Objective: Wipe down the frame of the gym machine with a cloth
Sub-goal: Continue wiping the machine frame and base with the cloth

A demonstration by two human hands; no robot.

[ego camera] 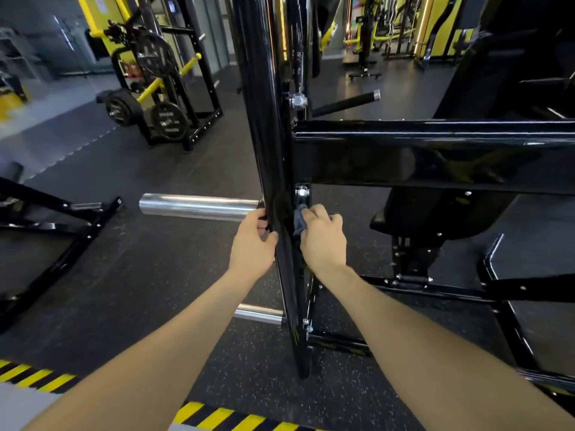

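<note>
you are looking down at your 2 bare forearms reaching toward a glossy black upright post (264, 135) of the gym machine frame. your right hand (323, 237) is curled around a small grey cloth (299, 220), pressing it against the right side of the post, just below a silver bolt (301, 191) and under the wide horizontal beam (435, 157) that joins the post. your left hand (253, 241) grips the opposite edge of the post at the same height, fingers wrapped round it, bracing. a chrome sleeve (199, 206) sticks out to the left behind that hand, and a second chrome stub (258, 315) shows lower down. the floor (140, 275) is dark speckled rubber, with yellow and black hazard tape (217, 418) near your feet.

judging from this, you are mid-wipe on the lower post. to do it well, keep the cloth flat under your fingers rather than bunched, run long strokes down toward the base, and work round the bolt and the joint, where grime likely gathers. let your left hand steady you, but shift it so no patch is skipped beneath it.
</note>
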